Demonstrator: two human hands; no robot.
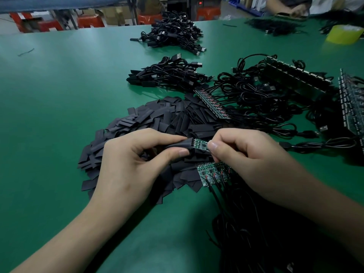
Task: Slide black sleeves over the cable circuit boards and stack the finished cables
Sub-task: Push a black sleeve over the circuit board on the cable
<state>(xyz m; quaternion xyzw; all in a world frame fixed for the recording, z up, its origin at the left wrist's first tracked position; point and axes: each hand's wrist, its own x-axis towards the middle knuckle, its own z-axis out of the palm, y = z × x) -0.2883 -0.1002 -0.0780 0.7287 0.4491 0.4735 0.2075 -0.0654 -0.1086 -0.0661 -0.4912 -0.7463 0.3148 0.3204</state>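
While my left grip [137, 154] pinches the black sleeve [180, 145] and my right grip [242, 152] clamps the circuit board [201, 144], sleeving is midway; next, push it fully over.

You had a wide green table [59, 91] before you, its mat catching a soft pale sheen toward the far left. Beyond its far edge, red plastic stools [90, 20] stood on the floor, with the grey metal legs [73, 22] of another bench between them and brown cardboard boxes [113, 14] behind. At the far right, blue crates [242, 4] sat in dimmer light.
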